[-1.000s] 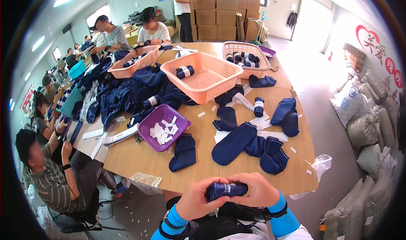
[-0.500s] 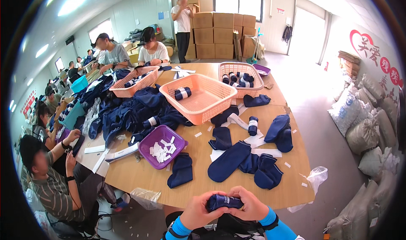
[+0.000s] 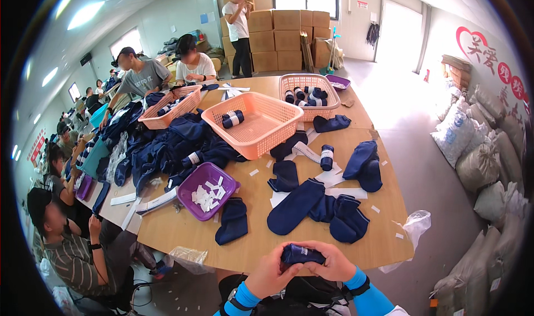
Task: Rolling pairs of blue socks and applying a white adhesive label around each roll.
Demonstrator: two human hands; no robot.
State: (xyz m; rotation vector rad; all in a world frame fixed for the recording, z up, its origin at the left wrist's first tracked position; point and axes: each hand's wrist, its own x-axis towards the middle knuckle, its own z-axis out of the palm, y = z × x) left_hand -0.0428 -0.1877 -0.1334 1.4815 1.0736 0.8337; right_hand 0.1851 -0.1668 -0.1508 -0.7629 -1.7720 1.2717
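At the table's near edge, my left hand (image 3: 269, 272) and my right hand (image 3: 335, 265) close around a rolled navy sock bundle (image 3: 302, 254), one at each end. Some pale print shows on its upper side. Just beyond lie loose navy socks (image 3: 297, 207), with another folded navy sock (image 3: 232, 221) to the left. A rolled sock bundle with a white paper band (image 3: 327, 158) stands among white paper strips (image 3: 332, 177). A purple basin (image 3: 187, 198) holds small white labels (image 3: 208, 196).
A peach basket (image 3: 267, 149) holds one banded roll; another peach basket (image 3: 335, 110) behind it holds several. A heap of navy socks (image 3: 183, 135) covers the table's left part. Co-workers sit along the left side. Stuffed sacks (image 3: 489, 166) line the right wall.
The roll has tipped slightly in my hands, which stay around it. The view has shifted a little. At left, a seated co-worker has lowered one hand; the one in grey leans and reaches out.
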